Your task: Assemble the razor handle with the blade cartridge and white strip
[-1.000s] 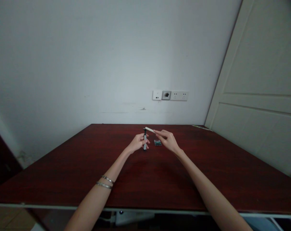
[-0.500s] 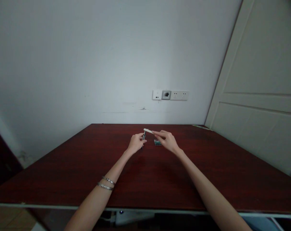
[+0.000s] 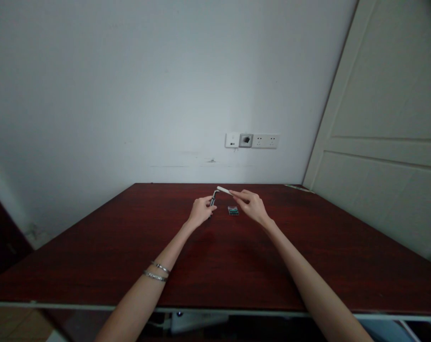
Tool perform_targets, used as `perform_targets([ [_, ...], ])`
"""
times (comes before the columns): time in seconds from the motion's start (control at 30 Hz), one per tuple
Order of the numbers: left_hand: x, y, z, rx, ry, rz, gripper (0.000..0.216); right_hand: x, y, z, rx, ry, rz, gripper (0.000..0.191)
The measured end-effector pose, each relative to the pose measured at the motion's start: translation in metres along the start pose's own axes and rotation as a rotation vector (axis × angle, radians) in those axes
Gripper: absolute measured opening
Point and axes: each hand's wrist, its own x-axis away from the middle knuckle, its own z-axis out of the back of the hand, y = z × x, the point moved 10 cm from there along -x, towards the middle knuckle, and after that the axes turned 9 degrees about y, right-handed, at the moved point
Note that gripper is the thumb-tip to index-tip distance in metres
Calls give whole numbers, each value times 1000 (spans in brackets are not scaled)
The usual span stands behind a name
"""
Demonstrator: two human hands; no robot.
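One white stick (image 3: 223, 190) shifted right; right hand (image 3: 251, 205) pinching it, left hand (image 3: 201, 210) gripping one tool (image 3: 212, 200).

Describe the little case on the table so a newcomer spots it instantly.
On the dark red tabletop, look between the left hand and the right hand. The small case lies there, with greenish colouring. Unlike the white stick and slim grey-and-black tool, it is in neither hand.
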Motion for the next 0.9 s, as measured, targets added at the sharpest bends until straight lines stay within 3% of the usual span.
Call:
perform_targets([
  [0.33,4,-6,-11,131,-69,91,35,0,5,-10,-143,-74,5,31],
  [0.47,3,-6,-11,161,-74,103,33,0,7,-6,-202,-5,-14,32],
  [0.63,3,-6,-14,195,-94,110,31,0,-3,-14,-332,-107,-23,32],
  [0.8,1,-8,-17,264,-105,103,24,-1,20,-4,-517,61,-301,36],
  [0.9,1,-6,-19,302,-107,73,20,15,30,-20,-666,17,-511,36],
])
